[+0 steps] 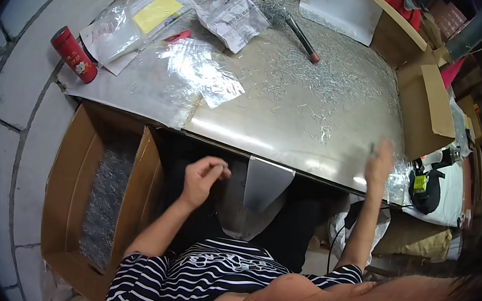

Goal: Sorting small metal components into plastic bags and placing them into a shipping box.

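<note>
My left hand [204, 180] hovers in front of the table's near edge with its fingers curled together; whatever they hold, if anything, is too small to make out. Over the table's right front part is my right hand [380, 164], smeared by motion, so its fingers cannot be read. Many small, thin, bent metal pieces [329, 88] lie scattered over the shiny table top [286, 124]. Between my arms, a grey angled plate [266, 182] juts from the table edge. Left of my left arm, an open cardboard box [62, 211] holds a mass of similar metal pieces [107, 209].
A dark rod with a reddish end [301, 39] lies among the metal pieces. Plastic bags [232, 22], a red-handled tool [177, 36] and a red bottle [74, 55] are toward the back. Cardboard flaps [422, 104] border the right side, beside a black device [428, 191].
</note>
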A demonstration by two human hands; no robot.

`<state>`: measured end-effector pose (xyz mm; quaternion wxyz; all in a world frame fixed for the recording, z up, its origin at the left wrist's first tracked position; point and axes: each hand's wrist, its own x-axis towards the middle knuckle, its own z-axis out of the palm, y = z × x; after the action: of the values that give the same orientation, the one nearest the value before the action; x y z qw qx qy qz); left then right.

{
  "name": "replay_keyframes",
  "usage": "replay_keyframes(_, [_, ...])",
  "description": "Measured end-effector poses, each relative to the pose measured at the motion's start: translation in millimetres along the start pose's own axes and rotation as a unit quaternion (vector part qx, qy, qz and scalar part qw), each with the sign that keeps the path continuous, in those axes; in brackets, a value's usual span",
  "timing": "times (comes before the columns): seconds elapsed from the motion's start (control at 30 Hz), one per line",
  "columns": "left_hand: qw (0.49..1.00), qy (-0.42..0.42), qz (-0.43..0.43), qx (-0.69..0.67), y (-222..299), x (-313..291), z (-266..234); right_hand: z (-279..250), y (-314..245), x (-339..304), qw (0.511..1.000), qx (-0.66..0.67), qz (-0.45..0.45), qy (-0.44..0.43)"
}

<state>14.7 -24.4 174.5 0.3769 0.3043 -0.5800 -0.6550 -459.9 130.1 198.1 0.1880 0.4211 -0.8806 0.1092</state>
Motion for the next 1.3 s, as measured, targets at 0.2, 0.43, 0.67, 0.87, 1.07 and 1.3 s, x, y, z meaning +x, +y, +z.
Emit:
replay_keyframes(0.2, [0.799, 0.058, 0.264, 0.537, 29.5, 104.1, -27.4, 51.6, -173.1, 76.4, 0.952, 0.223, -0.187, -0.091])
replay_keyframes(0.43, [0.757, -0.059, 0.267, 0.594, -10.1, 78.6, -22.9, 71.5, -170.8, 61.7, 0.967, 0.11, -0.163, -0.163])
replay_keyframes(0.67, [0.795, 0.054, 0.411, 0.443, -19.3, 72.5, -12.5, 79.1, -198.4, 37.9, 0.977, 0.123, -0.13, -0.115])
replay_keyframes(0.87, [0.888, 0.067, 0.277, 0.361, -6.9, 82.8, -7.5, 22.6, -223.2, 14.7, 0.97, 0.114, -0.146, -0.156])
replay_keyframes(1.07, [0.975, -0.096, 0.142, 0.139, 2.7, 32.2, 39.6, -80.6, -235.2, -86.1, 0.854, 0.476, -0.105, -0.181])
replay_keyframes(1.3, [0.978, -0.176, -0.103, 0.034, -26.5, -17.2, 48.5, -48.3, -208.2, -163.8, 0.723, 0.603, -0.046, -0.334])
